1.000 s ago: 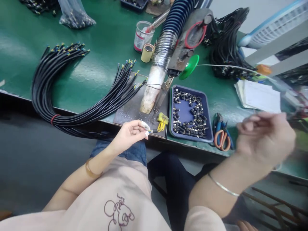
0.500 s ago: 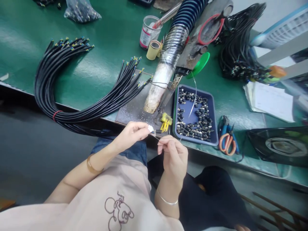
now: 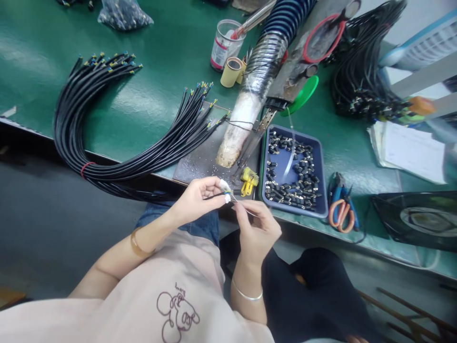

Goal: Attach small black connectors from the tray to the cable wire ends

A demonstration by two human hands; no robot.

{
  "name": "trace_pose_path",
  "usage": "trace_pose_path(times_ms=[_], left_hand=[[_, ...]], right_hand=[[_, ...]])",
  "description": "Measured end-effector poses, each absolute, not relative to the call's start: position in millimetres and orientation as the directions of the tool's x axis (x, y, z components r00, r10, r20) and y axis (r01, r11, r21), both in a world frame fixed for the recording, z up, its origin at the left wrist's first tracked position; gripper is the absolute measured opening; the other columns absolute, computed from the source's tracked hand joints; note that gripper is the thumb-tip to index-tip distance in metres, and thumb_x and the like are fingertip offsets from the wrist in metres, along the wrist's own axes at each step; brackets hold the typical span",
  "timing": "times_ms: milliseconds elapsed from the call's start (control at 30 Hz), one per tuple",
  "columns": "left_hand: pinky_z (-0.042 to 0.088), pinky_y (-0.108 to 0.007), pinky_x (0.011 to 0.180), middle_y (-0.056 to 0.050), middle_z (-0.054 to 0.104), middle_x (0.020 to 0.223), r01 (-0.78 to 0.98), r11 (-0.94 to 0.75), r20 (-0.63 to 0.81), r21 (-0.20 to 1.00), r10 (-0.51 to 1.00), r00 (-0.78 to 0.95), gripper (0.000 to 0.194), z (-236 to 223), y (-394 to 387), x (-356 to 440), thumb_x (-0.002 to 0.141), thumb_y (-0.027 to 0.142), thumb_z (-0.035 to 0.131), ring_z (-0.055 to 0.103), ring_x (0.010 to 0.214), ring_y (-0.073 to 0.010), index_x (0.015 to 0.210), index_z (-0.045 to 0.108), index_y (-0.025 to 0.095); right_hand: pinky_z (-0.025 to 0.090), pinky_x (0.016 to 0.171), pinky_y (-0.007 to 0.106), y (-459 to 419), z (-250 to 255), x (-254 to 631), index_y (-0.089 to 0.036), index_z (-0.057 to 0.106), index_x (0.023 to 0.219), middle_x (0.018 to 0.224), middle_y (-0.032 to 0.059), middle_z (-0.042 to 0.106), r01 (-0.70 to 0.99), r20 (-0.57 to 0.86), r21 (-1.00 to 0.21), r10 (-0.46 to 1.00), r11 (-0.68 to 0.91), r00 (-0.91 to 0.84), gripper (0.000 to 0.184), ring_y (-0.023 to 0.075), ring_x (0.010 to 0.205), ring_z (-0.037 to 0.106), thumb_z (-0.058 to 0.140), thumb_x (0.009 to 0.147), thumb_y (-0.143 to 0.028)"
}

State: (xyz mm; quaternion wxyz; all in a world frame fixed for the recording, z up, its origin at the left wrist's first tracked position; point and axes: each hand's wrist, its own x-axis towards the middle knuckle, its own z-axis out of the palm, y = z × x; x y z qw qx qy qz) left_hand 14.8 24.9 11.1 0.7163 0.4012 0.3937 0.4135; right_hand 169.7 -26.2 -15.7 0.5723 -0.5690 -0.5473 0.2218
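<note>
My left hand [image 3: 200,197] pinches a black cable [image 3: 213,196] between thumb and finger, white coverings on both fingertips. The cable's thin coloured wires are beside a small black connector [image 3: 236,192], which reaches left from a yellow clip [image 3: 249,180]. My right hand [image 3: 259,226] is closed on thin solder wire [image 3: 250,212], whose end points to the cable tip. Whether wires and connector touch, I cannot tell. Just above, a soldering iron [image 3: 259,133] slants down beside a white-wrapped fume hose [image 3: 235,136]. A green spool [image 3: 305,95] sits behind the iron.
A bundle of black cables [image 3: 117,167] curves over the table edge on the left. Right of the clip stands a blue tray [image 3: 324,190] of black connectors. Pliers [image 3: 341,209] lie beyond it, near a dark fan [image 3: 421,216]. A cup [image 3: 226,45] stands at the back.
My left thumb and finger have parted slightly, and the cable with its coloured wires now shows between them. My right hand has turned, bringing the solder wire to the cable tip.
</note>
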Motion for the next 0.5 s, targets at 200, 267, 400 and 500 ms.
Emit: trace_pose_path(times_ms=[200, 267, 400, 500], left_hand=[[0.046, -0.021, 0.059, 0.002, 0.061, 0.061, -0.217, 0.243, -0.187, 0.946, 0.950, 0.248, 0.016, 12, 26, 16, 0.073, 0.025, 0.076, 0.053, 0.057, -0.0081, 0.073, 0.064, 0.015], [0.047, -0.021, 0.062, 0.002, 0.063, 0.063, -0.185, 0.203, -0.167, 0.961, 0.967, 0.195, 0.013, 12, 27, 16, 0.073, 0.024, 0.074, 0.055, 0.059, -0.0091, 0.071, 0.065, 0.015], [0.050, -0.022, 0.066, 0.001, 0.065, 0.064, -0.140, 0.144, -0.117, 0.980, 0.975, 0.190, 0.011, 13, 32, 17, 0.074, 0.021, 0.070, 0.058, 0.061, -0.0106, 0.067, 0.066, 0.015], [0.052, -0.022, 0.067, 0.000, 0.068, 0.065, -0.137, 0.113, -0.089, 0.984, 0.981, 0.171, 0.010, 13, 35, 18, 0.075, 0.020, 0.068, 0.061, 0.063, -0.0117, 0.066, 0.067, 0.014]], right_hand=[[0.066, 0.073, 0.037, -22, -11, 167, -0.023, 0.067, 0.082, 0.091, 0.0011, 0.076, 0.286, 0.451, -0.889, 0.795, 0.358, 0.406, 0.007, 0.0172, 0.076, 0.076, 0.072, 0.088, -0.021], [0.066, 0.073, 0.036, -18, -9, 165, -0.023, 0.066, 0.085, 0.091, 0.0001, 0.077, 0.222, 0.446, -0.895, 0.779, 0.387, 0.441, 0.007, 0.0167, 0.076, 0.076, 0.071, 0.089, -0.020], [0.066, 0.078, 0.036, -11, -10, 164, -0.021, 0.067, 0.084, 0.095, 0.0035, 0.079, 0.256, 0.414, -0.906, 0.827, 0.336, 0.381, 0.007, 0.0197, 0.088, 0.078, 0.073, 0.087, -0.023], [0.065, 0.076, 0.034, -7, -10, 164, -0.020, 0.067, 0.080, 0.095, 0.0058, 0.080, 0.316, 0.385, -0.907, 0.851, 0.278, 0.357, 0.011, 0.0207, 0.089, 0.078, 0.074, 0.087, -0.026]])
